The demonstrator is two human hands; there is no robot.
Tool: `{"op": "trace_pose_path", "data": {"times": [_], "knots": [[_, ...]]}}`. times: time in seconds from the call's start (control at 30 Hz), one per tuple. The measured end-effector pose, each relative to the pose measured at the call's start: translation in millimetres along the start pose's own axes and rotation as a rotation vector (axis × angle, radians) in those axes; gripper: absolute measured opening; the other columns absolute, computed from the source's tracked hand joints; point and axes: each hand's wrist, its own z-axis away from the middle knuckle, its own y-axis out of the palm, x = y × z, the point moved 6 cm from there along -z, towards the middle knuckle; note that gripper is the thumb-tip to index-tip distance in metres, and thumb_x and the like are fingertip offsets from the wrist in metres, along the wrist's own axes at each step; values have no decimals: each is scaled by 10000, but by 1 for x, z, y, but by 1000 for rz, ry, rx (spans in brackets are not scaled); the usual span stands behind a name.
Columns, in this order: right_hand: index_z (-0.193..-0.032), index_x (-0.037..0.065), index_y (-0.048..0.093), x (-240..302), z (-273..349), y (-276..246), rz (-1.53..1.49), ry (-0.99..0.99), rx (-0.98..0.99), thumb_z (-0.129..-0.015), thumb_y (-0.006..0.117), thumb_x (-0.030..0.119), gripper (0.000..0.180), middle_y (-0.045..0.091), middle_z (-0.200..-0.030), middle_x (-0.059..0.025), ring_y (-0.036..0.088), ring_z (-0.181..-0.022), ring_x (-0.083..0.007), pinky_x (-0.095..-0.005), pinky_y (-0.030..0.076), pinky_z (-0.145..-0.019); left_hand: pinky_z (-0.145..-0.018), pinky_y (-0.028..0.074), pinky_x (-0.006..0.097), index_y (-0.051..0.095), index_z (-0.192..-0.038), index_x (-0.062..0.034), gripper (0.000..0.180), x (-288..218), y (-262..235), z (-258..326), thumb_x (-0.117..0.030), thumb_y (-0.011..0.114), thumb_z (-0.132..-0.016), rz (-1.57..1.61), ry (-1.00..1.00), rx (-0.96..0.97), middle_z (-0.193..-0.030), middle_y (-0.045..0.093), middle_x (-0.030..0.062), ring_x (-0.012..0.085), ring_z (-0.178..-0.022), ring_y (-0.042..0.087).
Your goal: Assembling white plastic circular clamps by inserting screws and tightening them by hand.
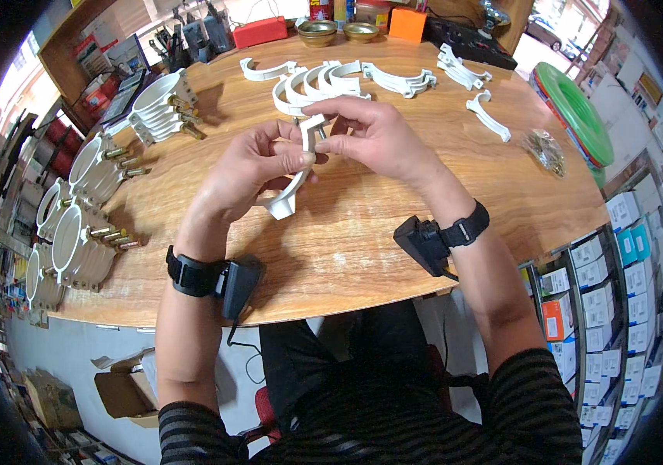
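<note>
Above the middle of the table, my left hand is closed around a white curved half pipe clamp. The clamp's lower end points down toward the tabletop. At its upper end, my right hand pinches a small metal bolt by the clamp's ear. Whether the bolt sits fully in the hole is hidden by the fingers. Beyond my hands lies a group of loose white half clamps. Farther right are more half clamps and a single half clamp.
Stacks of round white clamps with brassy bolts stand along the left side. A clear bag of hardware lies at the right. Brass-coloured bowls, a red box and an orange box line the back. Green round rims stand beyond the right edge.
</note>
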Motion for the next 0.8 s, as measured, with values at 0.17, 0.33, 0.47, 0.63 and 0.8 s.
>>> {"op": "trace_pose_path", "data": {"times": [0.17,0.33,0.47,0.63,0.8], "knots": [[-1033,75,583,5,-2,4,12,-28,-73,-718,674,119,331,547,-781,9,468,-625,-44,-178,404,-547,-585,494,228,489,-947,-11,240,-13,1,5,-67,629,-760,-41,63,-27,-783,615,79,132,-689,611],[-1044,69,580,21,2,-5,172,-253,-131,-725,661,77,329,558,-768,20,470,-625,-32,-175,405,-542,-598,525,269,453,-1018,-20,290,-8,4,3,-64,601,-772,-27,70,10,-838,619,98,166,-712,620],[-1035,75,591,1,0,0,-90,52,0,-698,670,40,348,566,-783,19,477,-647,-29,-168,396,-553,-574,474,230,451,-999,-16,294,-8,4,2,-56,622,-762,-142,85,-77,-780,623,85,127,-664,595],[-1005,76,613,9,0,-1,67,8,0,-684,683,40,331,551,-761,25,472,-641,-30,-163,388,-556,-523,407,195,453,-971,-12,297,-7,4,3,-72,646,-753,-188,87,-54,-712,622,75,84,-600,555],[-980,67,623,11,-1,-10,5,22,14,-717,672,90,268,504,-689,31,462,-607,-44,-171,393,-539,-491,383,187,449,-977,-15,299,-11,8,2,-64,643,-755,-195,102,-68,-708,620,76,75,-583,541]]}}
